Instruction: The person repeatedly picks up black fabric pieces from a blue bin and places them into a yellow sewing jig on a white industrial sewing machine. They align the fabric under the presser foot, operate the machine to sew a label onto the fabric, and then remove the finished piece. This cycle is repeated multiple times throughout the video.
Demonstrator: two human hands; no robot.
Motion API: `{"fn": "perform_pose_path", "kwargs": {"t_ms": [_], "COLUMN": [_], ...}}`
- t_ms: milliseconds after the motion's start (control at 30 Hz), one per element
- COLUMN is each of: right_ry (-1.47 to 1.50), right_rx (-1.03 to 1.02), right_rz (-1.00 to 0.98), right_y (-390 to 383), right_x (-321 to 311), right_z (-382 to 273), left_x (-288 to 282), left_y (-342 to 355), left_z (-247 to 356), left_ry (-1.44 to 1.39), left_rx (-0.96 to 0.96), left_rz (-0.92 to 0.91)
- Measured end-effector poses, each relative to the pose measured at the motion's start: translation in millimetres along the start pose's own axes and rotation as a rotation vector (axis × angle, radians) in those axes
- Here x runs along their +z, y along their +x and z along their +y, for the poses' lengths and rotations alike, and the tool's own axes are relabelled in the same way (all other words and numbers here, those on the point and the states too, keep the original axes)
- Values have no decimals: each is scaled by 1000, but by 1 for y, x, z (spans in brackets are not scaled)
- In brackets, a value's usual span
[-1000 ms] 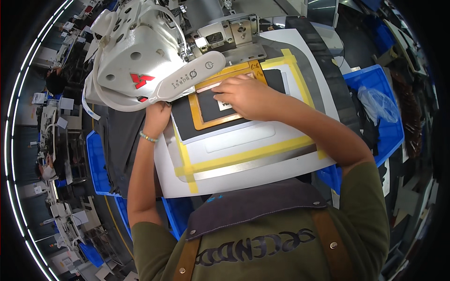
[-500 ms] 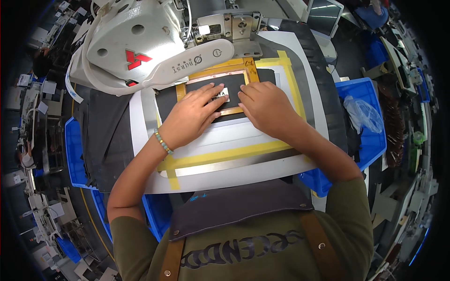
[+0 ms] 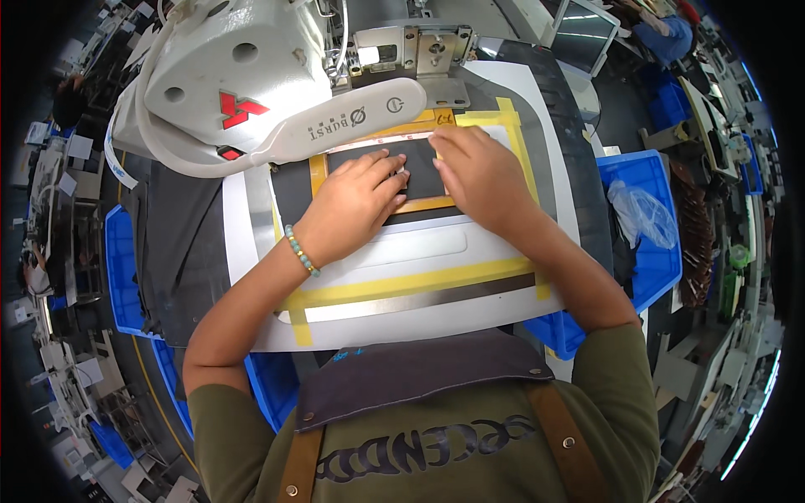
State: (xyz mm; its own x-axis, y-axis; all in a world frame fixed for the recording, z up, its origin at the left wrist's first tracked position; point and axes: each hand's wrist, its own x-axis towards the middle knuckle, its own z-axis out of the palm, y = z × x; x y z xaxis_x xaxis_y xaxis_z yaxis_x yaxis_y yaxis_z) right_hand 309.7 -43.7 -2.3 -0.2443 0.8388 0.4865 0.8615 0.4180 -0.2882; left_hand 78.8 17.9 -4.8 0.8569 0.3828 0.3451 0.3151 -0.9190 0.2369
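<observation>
My left hand (image 3: 352, 204) lies with its fingers outstretched on black fabric (image 3: 425, 172). Its fingertips cover most of a small white label (image 3: 402, 171). Around the fabric's middle runs a flat tan rectangular frame (image 3: 318, 174), darker at its far right corner. My right hand (image 3: 489, 180) rests over the frame's right side. Its index finger reaches up toward the far right corner, with the thumb lower and apart from it; I see nothing between them. The other fingers of that hand are bent and partly hidden. Beneath lies a white and grey plate edged with yellow tape (image 3: 419, 285).
A white sewing machine head (image 3: 243, 75) fills the far left, its pale lamp arm (image 3: 348, 121) reaching over the frame. Metal brackets (image 3: 436, 52) stand behind. Blue bins (image 3: 662, 281) flank the table, one holding a clear plastic bag (image 3: 641, 214). A monitor (image 3: 585, 38) stands far right.
My right hand has moved a little away from me along the frame, and its thumb and index finger have parted. My left fingers now cover more of the label. The whole view has shifted slightly.
</observation>
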Motion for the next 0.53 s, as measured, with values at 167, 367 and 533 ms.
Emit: {"fn": "perform_pose_path", "kwargs": {"t_ms": [167,367,533], "right_ry": [105,158,183], "right_rx": [121,229,295], "right_rz": [6,-76,-114], "right_y": [16,29,32], "right_x": [13,19,15], "right_z": [20,32,31], "left_x": [2,6,2], "left_y": [8,10,17], "left_z": [1,3,8], "left_ry": [-50,-32,-13], "left_rx": [-13,0,-46], "left_rz": [22,37,-105]}}
